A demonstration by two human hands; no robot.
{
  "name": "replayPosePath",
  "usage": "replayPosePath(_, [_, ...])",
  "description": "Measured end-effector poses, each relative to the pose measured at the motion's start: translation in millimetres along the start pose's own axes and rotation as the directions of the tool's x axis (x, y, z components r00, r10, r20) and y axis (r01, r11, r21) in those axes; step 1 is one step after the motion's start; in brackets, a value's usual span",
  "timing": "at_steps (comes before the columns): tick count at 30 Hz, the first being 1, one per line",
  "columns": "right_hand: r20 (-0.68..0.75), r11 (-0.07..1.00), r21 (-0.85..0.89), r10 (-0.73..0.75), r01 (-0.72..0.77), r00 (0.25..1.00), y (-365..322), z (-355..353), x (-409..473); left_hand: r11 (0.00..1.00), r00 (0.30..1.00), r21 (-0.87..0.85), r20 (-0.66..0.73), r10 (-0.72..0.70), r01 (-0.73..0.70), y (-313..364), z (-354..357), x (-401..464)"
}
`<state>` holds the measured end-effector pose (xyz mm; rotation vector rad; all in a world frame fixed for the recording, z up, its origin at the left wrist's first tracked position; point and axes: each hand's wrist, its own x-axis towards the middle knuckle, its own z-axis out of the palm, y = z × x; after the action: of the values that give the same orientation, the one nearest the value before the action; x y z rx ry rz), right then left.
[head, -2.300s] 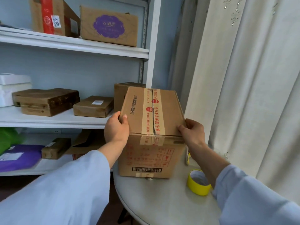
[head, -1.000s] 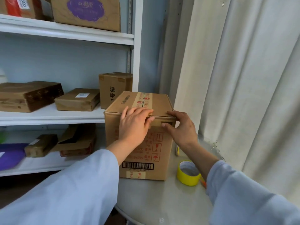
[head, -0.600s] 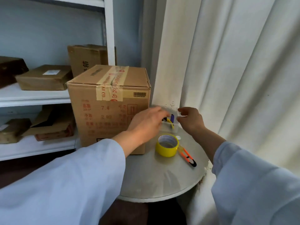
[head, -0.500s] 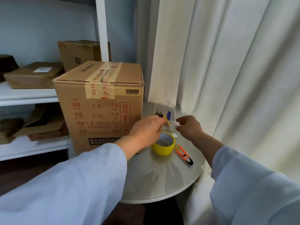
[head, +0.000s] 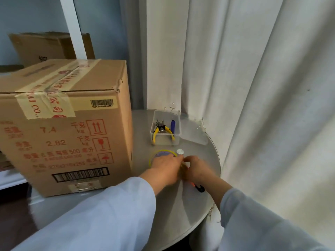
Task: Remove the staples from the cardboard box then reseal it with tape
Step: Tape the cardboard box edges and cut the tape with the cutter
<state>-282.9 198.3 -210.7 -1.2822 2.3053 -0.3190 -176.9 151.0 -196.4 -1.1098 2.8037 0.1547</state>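
The cardboard box (head: 72,124) stands upright on the left of the round table (head: 181,211), its top seam covered with printed tape. A yellow tape roll (head: 159,153) lies to its right, mostly under my left hand (head: 165,168), whose fingers curl over it. My right hand (head: 198,168) meets the left at the roll's right edge with its fingers curled in; motion blur hides the exact grip. An orange and black utility knife (head: 199,188) lies under my right wrist, only its dark end showing.
A clear plastic tray (head: 176,140) behind the roll holds yellow-handled pliers (head: 160,130), a blue item and small metal pieces. A small white disc (head: 180,151) lies beside the roll. Curtains (head: 253,87) hang close on the right; a shelf with another box (head: 41,48) is behind.
Both hands left the box, which was set upright, and moved right and down to the tape roll. The view dropped toward the table. The right hand now touches the roll's edge.
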Motion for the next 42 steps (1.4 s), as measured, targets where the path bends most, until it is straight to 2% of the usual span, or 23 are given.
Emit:
replayPosePath(5, [0.013,0.996,0.081,-0.024,0.023,1.0,1.9,1.0,2.9,0.998,0.997,-0.01,-0.038,-0.062,0.062,6.8,3.2,9.8])
replayPosePath(12, [0.023,1.0,0.016,0.009,-0.009,1.0,5.8,0.0,2.7,0.98,0.982,-0.129,-0.095,-0.162,0.149,16.1,-4.2,8.4])
replayPosePath(14, [-0.037,0.999,-0.026,-0.022,0.021,0.999,5.1,0.5,-2.9,0.962,0.984,-0.224,-0.051,-0.173,0.157,16.4,-12.9,5.0])
replayPosePath(16, [-0.154,0.995,-0.096,-0.042,0.027,0.987,9.2,-4.4,-9.9,0.928,0.982,-0.32,0.075,-0.174,0.189,10.0,-20.1,0.6])
replayPosePath(19, [-0.266,0.996,-0.086,-0.024,0.001,0.964,22.2,-23.9,-20.3,0.801,0.964,-0.542,0.211,-0.163,0.254,-7.6,-24.5,-16.7])
replayPosePath(21, [-0.298,0.998,0.044,-0.024,0.039,0.954,24.7,-36.6,-27.1,0.667,0.966,-0.699,0.189,-0.175,0.258,-14.5,-31.6,-34.2])
replayPosePath(22, [-0.3,0.982,0.174,-0.021,0.076,0.954,22.9,-40.2,-30.2,0.604,0.968,-0.757,0.174,-0.182,0.25,-15.2,-35.1,-41.4])
replayPosePath(24, [-0.248,0.864,0.482,-0.024,0.145,0.968,9.4,-45.8,-45.5,0.505,0.971,-0.835,0.133,-0.197,0.216,-15.8,-46.1,-57.2])
replayPosePath(26, [-0.165,0.724,0.669,-0.078,0.17,0.983,-9.2,-50.5,-65.2,0.46,0.974,-0.869,0.09,-0.21,0.18,-16.8,-57.7,-75.3])
replayPosePath(28, [-0.087,0.662,0.724,-0.188,0.191,0.978,-25.7,-52.9,-80.0,0.445,0.974,-0.881,0.071,-0.217,0.163,-18.9,-66.4,-90.8])
replayPosePath(32, [-0.003,0.675,0.687,-0.367,0.268,0.93,-58.4,-54.4,-102.5,0.41,0.968,-0.901,0.041,-0.246,0.142,-29.8,-82.8,-123.8])
replayPosePath(35, [-0.079,0.686,0.636,-0.396,0.352,0.915,-78.1,-54.6,-111.9,0.416,0.958,-0.896,0.032,-0.287,0.154,-39.6,-92.7,-142.4])
replayPosePath(39, [-0.229,0.737,0.471,-0.429,0.485,0.874,-104.4,-60.6,-121.3,0.282,0.954,-0.933,0.153,-0.257,0.225,-48.2,-104.5,-162.8])
replayPosePath(42, [-0.311,0.759,0.3,-0.494,0.577,0.812,-127.1,-69.6,-133.5,0.206,0.942,-0.95,0.167,-0.29,0.232,-55.5,-107.9,-174.4])
